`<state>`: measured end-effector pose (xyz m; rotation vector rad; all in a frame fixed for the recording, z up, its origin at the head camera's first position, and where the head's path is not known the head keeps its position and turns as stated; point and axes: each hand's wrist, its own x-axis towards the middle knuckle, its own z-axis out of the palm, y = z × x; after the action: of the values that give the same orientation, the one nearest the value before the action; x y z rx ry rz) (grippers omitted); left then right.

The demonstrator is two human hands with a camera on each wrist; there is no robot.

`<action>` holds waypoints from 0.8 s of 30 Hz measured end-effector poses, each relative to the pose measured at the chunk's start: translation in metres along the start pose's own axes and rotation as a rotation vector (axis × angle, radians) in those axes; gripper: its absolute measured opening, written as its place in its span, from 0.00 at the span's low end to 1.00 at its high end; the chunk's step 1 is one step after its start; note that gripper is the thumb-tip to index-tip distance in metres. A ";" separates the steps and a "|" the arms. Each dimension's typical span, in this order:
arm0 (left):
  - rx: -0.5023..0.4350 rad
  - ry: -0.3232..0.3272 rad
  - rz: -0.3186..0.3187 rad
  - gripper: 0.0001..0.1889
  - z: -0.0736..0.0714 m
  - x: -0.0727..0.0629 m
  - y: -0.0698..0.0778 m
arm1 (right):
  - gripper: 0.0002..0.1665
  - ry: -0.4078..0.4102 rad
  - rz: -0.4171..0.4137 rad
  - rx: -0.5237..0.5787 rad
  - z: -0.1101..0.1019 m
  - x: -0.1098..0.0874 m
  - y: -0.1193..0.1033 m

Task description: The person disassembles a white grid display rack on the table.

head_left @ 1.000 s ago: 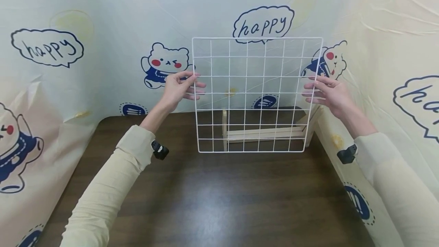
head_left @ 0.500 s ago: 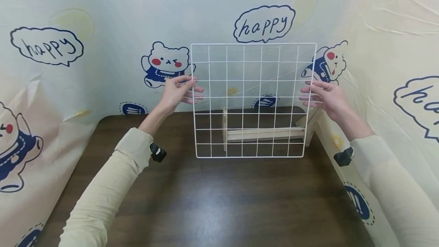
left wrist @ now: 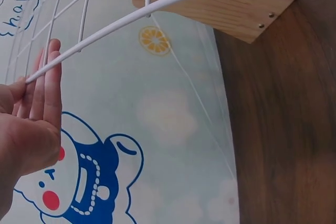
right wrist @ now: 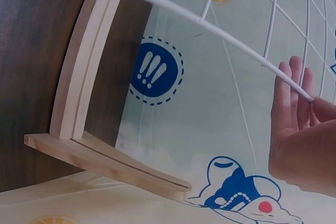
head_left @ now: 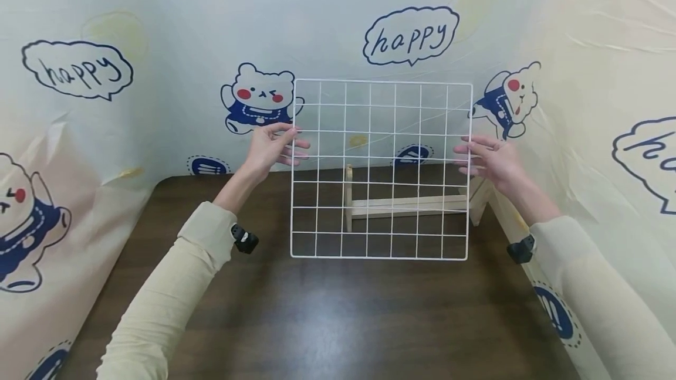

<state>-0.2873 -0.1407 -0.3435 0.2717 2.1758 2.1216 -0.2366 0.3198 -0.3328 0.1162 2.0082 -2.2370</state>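
Note:
A white wire grid panel [head_left: 367,132] is held upright between both hands, in front of a pale wooden stand [head_left: 412,206]. My left hand [head_left: 270,148] pinches the panel's left edge between thumb and fingers; the left wrist view shows that hand [left wrist: 34,124] at the thick edge wire. On the opposite edge, my right hand [head_left: 493,160] pinches the wire, its other fingers reaching behind the mesh. The stand has an upright end piece at each side joined by long bars, seen closely in the right wrist view as a wooden end piece [right wrist: 115,167].
The stand rests on a dark brown wooden table [head_left: 317,321] near its back right corner. Pale printed cloth [head_left: 179,75] with cartoon bears and "happy" bubbles hangs behind and at both sides of the table.
The grid panel has come down and slightly left, its lower edge now nearer the front of the table. Both hands moved with it, keeping their hold; the right hand shifted left more clearly.

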 end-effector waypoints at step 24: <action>0.027 -0.024 -0.153 0.21 -0.013 -0.023 -0.011 | 0.32 -0.005 0.065 0.016 0.023 -0.015 0.020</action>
<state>-0.2682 -0.1585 -0.3551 0.1267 2.1389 1.9987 -0.2176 0.2958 -0.3475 0.1739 1.9554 -2.2120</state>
